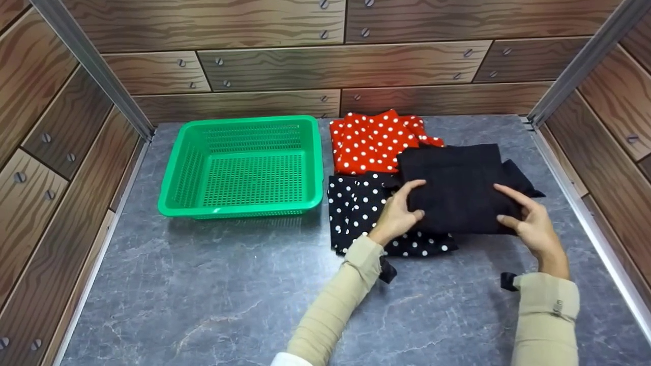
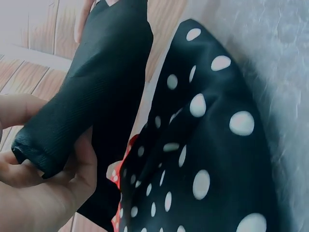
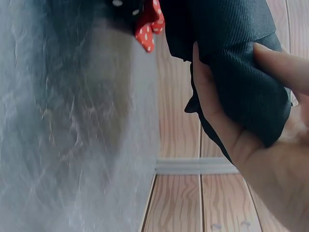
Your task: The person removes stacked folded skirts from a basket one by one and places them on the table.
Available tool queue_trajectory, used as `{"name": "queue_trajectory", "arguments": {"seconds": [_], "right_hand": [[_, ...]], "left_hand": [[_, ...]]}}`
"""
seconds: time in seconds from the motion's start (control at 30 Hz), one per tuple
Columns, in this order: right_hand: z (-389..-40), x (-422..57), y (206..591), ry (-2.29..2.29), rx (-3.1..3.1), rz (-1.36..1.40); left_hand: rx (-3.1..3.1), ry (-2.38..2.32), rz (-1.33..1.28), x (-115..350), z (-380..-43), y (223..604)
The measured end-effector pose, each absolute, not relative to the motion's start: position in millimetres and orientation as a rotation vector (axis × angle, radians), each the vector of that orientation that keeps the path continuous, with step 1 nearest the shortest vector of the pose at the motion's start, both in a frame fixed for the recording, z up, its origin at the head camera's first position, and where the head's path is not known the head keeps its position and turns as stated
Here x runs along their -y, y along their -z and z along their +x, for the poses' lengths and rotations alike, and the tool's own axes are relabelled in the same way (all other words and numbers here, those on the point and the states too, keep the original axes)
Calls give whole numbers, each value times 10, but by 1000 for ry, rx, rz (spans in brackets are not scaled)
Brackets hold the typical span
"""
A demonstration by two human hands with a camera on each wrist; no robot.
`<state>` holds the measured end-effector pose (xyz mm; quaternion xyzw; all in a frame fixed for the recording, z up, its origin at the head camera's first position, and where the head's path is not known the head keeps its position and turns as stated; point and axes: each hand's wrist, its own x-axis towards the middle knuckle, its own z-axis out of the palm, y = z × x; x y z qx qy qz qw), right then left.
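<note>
Both hands hold a folded plain black cloth [image 1: 457, 193] by its two sides, above the table. My left hand [image 1: 399, 216] grips its left edge; in the left wrist view the fingers and thumb curl round the cloth's rolled end [image 2: 53, 140]. At the right edge my right hand [image 1: 539, 231] pinches the fabric, thumb on one face and fingers behind, as the right wrist view shows. Below and left of it lies a black cloth with white dots [image 1: 356, 208], partly covered in the head view. A red cloth with white dots [image 1: 371, 142] lies folded behind that one.
A green plastic basket [image 1: 318, 168] with nothing in it stands left of the cloths on the grey marbled table [image 1: 213, 295]. Wood-patterned panels [image 1: 335, 68] enclose the back and both sides, with metal rails [image 1: 585, 198] along the table's edges.
</note>
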<state>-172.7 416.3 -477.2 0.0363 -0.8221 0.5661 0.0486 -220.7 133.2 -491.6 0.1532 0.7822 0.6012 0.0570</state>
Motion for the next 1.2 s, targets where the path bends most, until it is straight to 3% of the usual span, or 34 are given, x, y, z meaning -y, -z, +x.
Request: {"name": "queue_trajectory", "arguments": {"seconds": [0.67,1.2], "right_hand": [[-1503,-4611,4846,-1881,2300,-144],[-1614,-4862,5125,-1415,2514,-541]], "left_hand": [[-2324,-1714,566,-1836,-2089,5000],[-2417,-1100,731,-2170,-1949,5099]]}}
